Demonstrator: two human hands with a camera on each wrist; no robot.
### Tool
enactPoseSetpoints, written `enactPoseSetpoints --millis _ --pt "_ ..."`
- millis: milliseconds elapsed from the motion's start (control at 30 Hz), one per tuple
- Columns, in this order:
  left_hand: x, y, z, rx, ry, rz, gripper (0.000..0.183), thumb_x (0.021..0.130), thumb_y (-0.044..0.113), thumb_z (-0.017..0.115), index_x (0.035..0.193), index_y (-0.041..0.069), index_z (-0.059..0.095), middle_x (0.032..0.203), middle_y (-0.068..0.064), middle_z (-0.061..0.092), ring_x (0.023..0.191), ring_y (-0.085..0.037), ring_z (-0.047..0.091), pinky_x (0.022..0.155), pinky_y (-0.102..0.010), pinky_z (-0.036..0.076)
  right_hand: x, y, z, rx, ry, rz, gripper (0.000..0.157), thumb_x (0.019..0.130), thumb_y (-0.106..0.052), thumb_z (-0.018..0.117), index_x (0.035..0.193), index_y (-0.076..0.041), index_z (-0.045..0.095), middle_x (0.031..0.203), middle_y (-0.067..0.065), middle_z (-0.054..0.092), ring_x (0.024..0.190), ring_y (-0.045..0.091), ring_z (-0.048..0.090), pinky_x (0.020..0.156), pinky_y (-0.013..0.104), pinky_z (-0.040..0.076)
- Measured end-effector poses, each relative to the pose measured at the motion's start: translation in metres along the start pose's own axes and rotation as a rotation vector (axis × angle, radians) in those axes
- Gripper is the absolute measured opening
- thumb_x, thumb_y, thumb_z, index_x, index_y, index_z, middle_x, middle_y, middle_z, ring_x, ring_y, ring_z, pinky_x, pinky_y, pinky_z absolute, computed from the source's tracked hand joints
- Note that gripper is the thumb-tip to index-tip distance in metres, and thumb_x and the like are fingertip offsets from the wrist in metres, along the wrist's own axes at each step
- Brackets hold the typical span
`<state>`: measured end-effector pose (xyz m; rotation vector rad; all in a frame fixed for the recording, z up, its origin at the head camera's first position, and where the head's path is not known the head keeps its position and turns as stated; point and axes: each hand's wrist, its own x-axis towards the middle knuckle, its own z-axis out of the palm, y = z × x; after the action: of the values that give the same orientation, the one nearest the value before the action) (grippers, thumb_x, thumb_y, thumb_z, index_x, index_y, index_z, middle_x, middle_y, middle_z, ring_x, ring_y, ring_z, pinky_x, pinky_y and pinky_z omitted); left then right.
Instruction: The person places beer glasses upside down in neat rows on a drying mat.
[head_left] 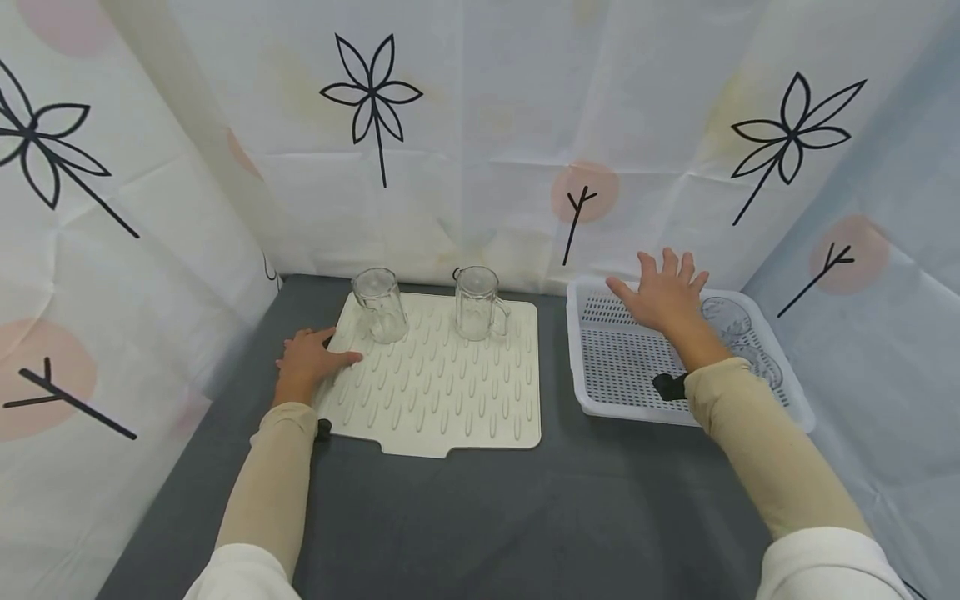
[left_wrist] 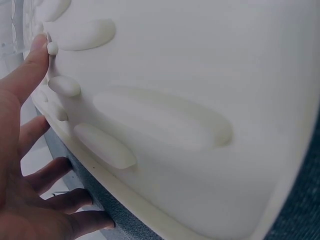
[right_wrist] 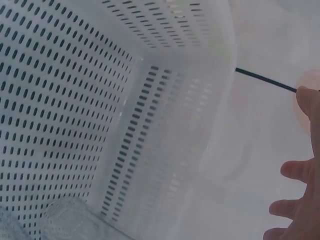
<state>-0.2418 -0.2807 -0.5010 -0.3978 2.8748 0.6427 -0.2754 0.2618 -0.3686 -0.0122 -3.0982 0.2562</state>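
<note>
My left hand (head_left: pixel 309 362) rests at the left edge of a cream draining mat (head_left: pixel 450 400) with raised ridges. In the left wrist view its thumb (left_wrist: pixel 36 65) touches the mat's surface, while the other fingers spread along the outer edge. Two clear glass mugs stand towards the back of the mat, one glass mug (head_left: pixel 381 307) at the left and a second glass mug (head_left: pixel 476 305) right of centre. Above a white perforated basket (head_left: pixel 622 408), my right hand (head_left: pixel 663 298) is held with fingers spread and nothing in it.
Clear glassware (head_left: pixel 726 317) lies in the basket's right side, partly hidden by the right arm. The grey table (head_left: pixel 480 525) extends in front of the mat and basket. White patterned curtains (head_left: pixel 480 100) stand behind and at both sides.
</note>
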Motion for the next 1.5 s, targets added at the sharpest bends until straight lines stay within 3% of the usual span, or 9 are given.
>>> enactPoseSetpoints --millis 300,733,1067,1300,1500 --pt "-0.003 0.001 -0.002 0.004 -0.017 0.011 0.094 0.081 0.061 0.064 0.151 0.009 0.028 0.152 -0.037 0.011 0.136 -0.066 0.0 0.1 -0.082 0.011 -0.003 0.037 0.001 -0.009 -0.032 0.044 0.096 0.088 -0.074 0.034 0.149 -0.001 0.021 0.151 0.038 0.006 0.139 0.06 -0.003 0.103 0.081 0.0" --pt "0.0 -0.001 0.001 -0.001 -0.006 0.016 0.094 0.081 0.061 0.065 0.151 0.01 0.029 0.153 -0.037 0.011 0.136 -0.065 0.0 0.1 -0.083 0.01 -0.015 0.075 0.005 -0.01 -0.092 0.097 0.101 0.088 -0.075 0.031 0.151 0.0 0.01 0.149 0.042 0.0 0.135 0.065 -0.005 0.103 0.08 0.003" --pt "-0.001 0.0 0.0 -0.004 -0.009 0.011 0.094 0.081 0.061 0.065 0.151 0.01 0.028 0.153 -0.036 0.011 0.137 -0.065 0.0 0.1 -0.082 0.01 -0.021 0.086 0.006 0.042 -0.171 0.128 0.103 0.089 -0.071 0.038 0.152 -0.001 -0.004 0.148 0.044 -0.009 0.134 0.067 -0.008 0.103 0.08 0.007" --pt "-0.002 0.0 -0.001 -0.004 -0.013 0.016 0.094 0.081 0.062 0.064 0.151 0.01 0.028 0.153 -0.037 0.01 0.136 -0.066 -0.001 0.1 -0.082 0.01 -0.022 0.09 0.008 0.081 -0.249 0.17 0.106 0.09 -0.06 0.051 0.151 0.001 -0.01 0.146 0.045 -0.016 0.131 0.07 -0.006 0.103 0.079 0.009" --pt "-0.002 -0.001 -0.001 -0.003 -0.016 0.012 0.095 0.081 0.062 0.064 0.151 0.01 0.028 0.153 -0.036 0.01 0.137 -0.065 -0.001 0.101 -0.082 0.009 -0.024 0.091 0.012 0.099 -0.26 0.189 0.106 0.088 -0.047 0.061 0.15 0.001 -0.01 0.146 0.045 -0.016 0.13 0.069 -0.006 0.104 0.078 0.01"
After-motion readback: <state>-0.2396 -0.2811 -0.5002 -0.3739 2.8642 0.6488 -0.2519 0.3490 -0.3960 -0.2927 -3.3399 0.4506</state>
